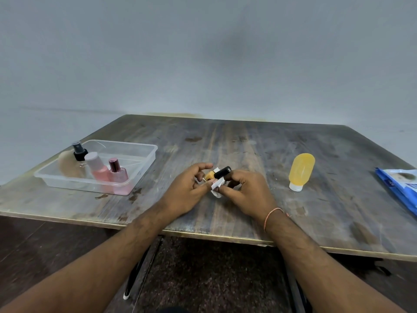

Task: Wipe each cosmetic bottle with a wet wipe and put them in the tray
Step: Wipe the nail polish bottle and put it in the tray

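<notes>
Both forearms reach in from the near edge of the worn wooden table (259, 159) and the hands meet over its middle. The left hand (191, 188) has its back to the camera, fingers curled around a small yellow bottle with a black cap (217, 173), thumb and forefinger pinching its yellow body. The bottle lies tilted, cap pointing up and to the right. The right hand (246, 193), with a thin orange thread bracelet (272, 216) at the wrist, curls its fingers around a crumpled white wet wipe (217, 187) and presses it against the bottle from below and the right side. The cap's end carries a small pale mark, too small to read.

At the left of the table sits a clear plastic tray (144, 154). Three bottles stand in it close together: a clear spray bottle with a black pump (80, 152), a pink bottle with a pale cap (97, 169), and a pink perfume bottle with a metallic pink cap (117, 175).

Right of the hands, well apart, a translucent orange squeeze bottle (301, 170) stands upside down on its white cap. At the far right edge lies a blue and white wipes packet (401, 188); its print is blurred and unreadable.
</notes>
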A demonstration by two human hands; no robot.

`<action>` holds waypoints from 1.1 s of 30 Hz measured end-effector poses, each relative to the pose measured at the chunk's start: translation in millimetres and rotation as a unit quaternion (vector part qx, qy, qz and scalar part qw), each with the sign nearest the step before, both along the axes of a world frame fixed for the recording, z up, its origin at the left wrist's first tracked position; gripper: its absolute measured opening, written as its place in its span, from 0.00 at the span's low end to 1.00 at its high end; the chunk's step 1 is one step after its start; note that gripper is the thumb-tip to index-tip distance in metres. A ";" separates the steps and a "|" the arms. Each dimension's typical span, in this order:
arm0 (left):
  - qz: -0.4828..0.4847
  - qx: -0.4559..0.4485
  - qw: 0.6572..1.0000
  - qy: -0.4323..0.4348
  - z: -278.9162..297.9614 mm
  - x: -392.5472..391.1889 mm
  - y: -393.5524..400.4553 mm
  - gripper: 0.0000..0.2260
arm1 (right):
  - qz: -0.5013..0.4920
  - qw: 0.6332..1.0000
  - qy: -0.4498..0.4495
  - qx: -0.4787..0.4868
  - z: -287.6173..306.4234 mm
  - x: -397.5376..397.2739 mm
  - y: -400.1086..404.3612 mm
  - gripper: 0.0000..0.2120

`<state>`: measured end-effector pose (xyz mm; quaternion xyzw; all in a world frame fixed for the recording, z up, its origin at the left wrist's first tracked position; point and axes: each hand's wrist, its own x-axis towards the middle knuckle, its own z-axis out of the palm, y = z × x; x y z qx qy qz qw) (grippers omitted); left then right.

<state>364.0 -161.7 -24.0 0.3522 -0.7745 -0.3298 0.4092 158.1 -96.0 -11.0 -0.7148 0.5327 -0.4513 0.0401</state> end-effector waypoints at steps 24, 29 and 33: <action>-0.020 0.078 0.997 -0.014 18.0 0.4 16.0 0.08 | 0.023 1.000 -0.007 -0.013 2.8 -1.2 2.6 0.09; 0.006 0.092 0.995 -0.025 17.7 -0.8 14.9 0.12 | 0.015 1.000 -0.016 -0.003 0.9 -1.9 -1.1 0.09; -0.004 0.121 0.992 0.040 18.2 3.1 15.2 0.13 | 0.000 0.992 -0.125 0.026 0.1 -2.3 -4.1 0.07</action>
